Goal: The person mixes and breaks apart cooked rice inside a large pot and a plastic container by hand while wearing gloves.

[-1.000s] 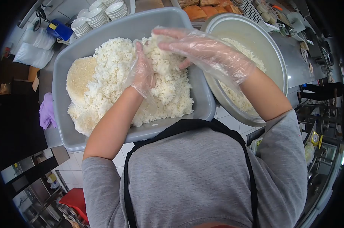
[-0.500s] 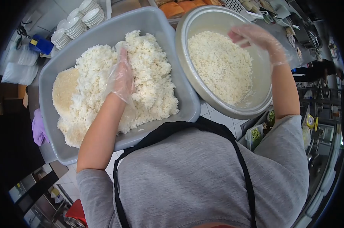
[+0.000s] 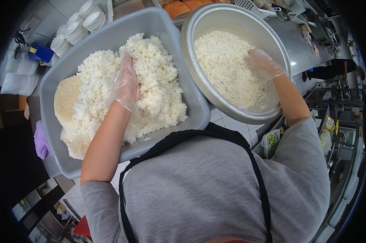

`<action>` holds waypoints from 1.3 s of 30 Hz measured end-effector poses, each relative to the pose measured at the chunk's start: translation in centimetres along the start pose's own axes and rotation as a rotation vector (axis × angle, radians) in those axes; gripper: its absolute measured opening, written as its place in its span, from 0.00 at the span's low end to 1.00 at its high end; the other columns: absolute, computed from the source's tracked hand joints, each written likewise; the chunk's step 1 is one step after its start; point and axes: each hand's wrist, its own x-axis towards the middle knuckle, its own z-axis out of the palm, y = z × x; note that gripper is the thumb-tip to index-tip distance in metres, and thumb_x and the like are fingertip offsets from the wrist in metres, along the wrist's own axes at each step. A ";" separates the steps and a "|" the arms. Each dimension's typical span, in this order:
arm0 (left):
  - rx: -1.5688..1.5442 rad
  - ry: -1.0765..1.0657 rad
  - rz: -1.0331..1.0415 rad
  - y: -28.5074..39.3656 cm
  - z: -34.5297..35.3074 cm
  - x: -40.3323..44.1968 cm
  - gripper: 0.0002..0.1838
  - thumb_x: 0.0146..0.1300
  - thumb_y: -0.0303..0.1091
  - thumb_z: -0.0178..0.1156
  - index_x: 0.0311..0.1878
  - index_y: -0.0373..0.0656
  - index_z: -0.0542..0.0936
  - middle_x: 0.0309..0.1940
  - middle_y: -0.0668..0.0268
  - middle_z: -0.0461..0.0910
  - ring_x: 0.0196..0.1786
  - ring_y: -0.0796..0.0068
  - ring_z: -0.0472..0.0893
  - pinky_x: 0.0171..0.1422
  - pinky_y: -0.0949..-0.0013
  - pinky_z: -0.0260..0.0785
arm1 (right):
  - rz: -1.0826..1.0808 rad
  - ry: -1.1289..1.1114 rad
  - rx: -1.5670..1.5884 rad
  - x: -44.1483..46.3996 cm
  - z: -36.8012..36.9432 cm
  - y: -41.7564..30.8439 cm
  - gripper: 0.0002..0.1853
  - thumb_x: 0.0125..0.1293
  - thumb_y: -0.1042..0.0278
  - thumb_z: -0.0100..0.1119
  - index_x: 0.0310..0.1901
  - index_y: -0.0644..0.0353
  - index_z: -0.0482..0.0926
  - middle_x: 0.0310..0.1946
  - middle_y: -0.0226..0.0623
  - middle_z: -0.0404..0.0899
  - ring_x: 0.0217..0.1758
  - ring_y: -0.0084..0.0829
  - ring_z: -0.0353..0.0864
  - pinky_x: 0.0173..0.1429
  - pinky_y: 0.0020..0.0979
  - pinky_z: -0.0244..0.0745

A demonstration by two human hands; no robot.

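Observation:
My left hand (image 3: 128,83), in a clear plastic glove, lies on edge in the cooked white rice (image 3: 158,73) heaped in a grey plastic tub (image 3: 197,97). Its fingers are stretched out, pointing away from me. A rounded, moulded slab of rice (image 3: 66,97) sits at the tub's left side. My right hand (image 3: 262,62), gloved the same way, is inside a round metal pot (image 3: 231,116). The fingers reach out at the surface of the rice (image 3: 227,67) there, with nothing visibly held. Some fingertips are hard to make out.
Stacks of white dishes (image 3: 94,20) stand behind the tub. Orange food (image 3: 181,10) lies in a tray at the back. A purple cloth (image 3: 41,139) is at the left, and a container of chopped greens (image 3: 272,139) at the right. Another person's dark-clothed legs (image 3: 332,71) show farther right.
My right hand has come down from above the pot's far right side to the rice. The left hand stays in nearly the same place on its rice. The view has shifted slightly.

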 end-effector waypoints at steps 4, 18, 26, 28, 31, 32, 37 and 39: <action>0.036 0.024 -0.021 0.0 0.1 -0.1 0.34 0.73 0.62 0.36 0.68 0.44 0.65 0.60 0.55 0.75 0.59 0.57 0.78 0.60 0.45 0.75 | -0.016 -0.173 -0.052 -3.1 -0.5 -3.7 0.29 0.59 0.53 0.64 0.55 0.69 0.76 0.44 0.46 0.83 0.46 0.36 0.83 0.54 0.39 0.75; 0.047 0.013 -0.012 0.1 0.1 -0.1 0.37 0.72 0.64 0.34 0.67 0.41 0.65 0.59 0.53 0.75 0.58 0.57 0.80 0.58 0.48 0.77 | -0.099 -0.080 -0.293 1.0 1.7 -7.0 0.25 0.63 0.47 0.59 0.45 0.66 0.82 0.39 0.49 0.83 0.48 0.38 0.83 0.59 0.38 0.72; 0.055 0.030 -0.038 0.2 -0.1 -0.3 0.38 0.71 0.65 0.36 0.70 0.44 0.59 0.62 0.53 0.72 0.60 0.56 0.78 0.59 0.46 0.75 | 0.035 -0.138 -0.164 1.1 -3.0 -5.6 0.25 0.66 0.52 0.52 0.57 0.63 0.76 0.58 0.50 0.76 0.62 0.46 0.74 0.66 0.40 0.69; 0.052 -0.014 -0.017 0.3 -0.2 -0.2 0.40 0.70 0.66 0.37 0.73 0.45 0.52 0.64 0.53 0.70 0.61 0.55 0.77 0.60 0.44 0.75 | -0.111 -0.179 -0.329 -0.4 -2.5 -3.1 0.26 0.67 0.49 0.52 0.54 0.64 0.77 0.50 0.48 0.78 0.55 0.44 0.77 0.61 0.39 0.71; 0.062 0.024 -0.021 0.1 0.1 -0.2 0.39 0.71 0.65 0.37 0.73 0.45 0.53 0.63 0.53 0.70 0.61 0.55 0.77 0.59 0.44 0.75 | -0.131 -0.119 -0.397 -1.1 0.0 -3.8 0.25 0.67 0.47 0.53 0.50 0.64 0.78 0.43 0.46 0.82 0.47 0.41 0.81 0.55 0.38 0.73; 0.056 0.025 -0.034 0.1 0.2 -0.3 0.38 0.71 0.65 0.37 0.71 0.44 0.59 0.62 0.53 0.72 0.60 0.56 0.78 0.60 0.45 0.75 | -0.013 -0.014 -0.293 -1.3 0.9 -5.1 0.25 0.68 0.47 0.53 0.50 0.63 0.79 0.43 0.46 0.82 0.47 0.40 0.80 0.54 0.38 0.74; 0.063 0.023 -0.041 -0.1 -0.4 0.2 0.37 0.71 0.65 0.37 0.68 0.43 0.64 0.61 0.54 0.74 0.59 0.57 0.78 0.60 0.46 0.74 | -0.016 -0.209 0.044 -1.8 -0.2 -6.5 0.30 0.69 0.42 0.49 0.56 0.65 0.76 0.56 0.50 0.76 0.60 0.40 0.75 0.60 0.41 0.71; 0.069 0.065 -0.046 0.1 0.0 -0.1 0.37 0.71 0.65 0.37 0.69 0.43 0.63 0.61 0.54 0.74 0.60 0.58 0.78 0.60 0.47 0.75 | -0.085 -0.223 0.029 -2.2 -1.1 -4.0 0.32 0.71 0.41 0.45 0.58 0.66 0.74 0.61 0.52 0.73 0.66 0.42 0.72 0.65 0.42 0.70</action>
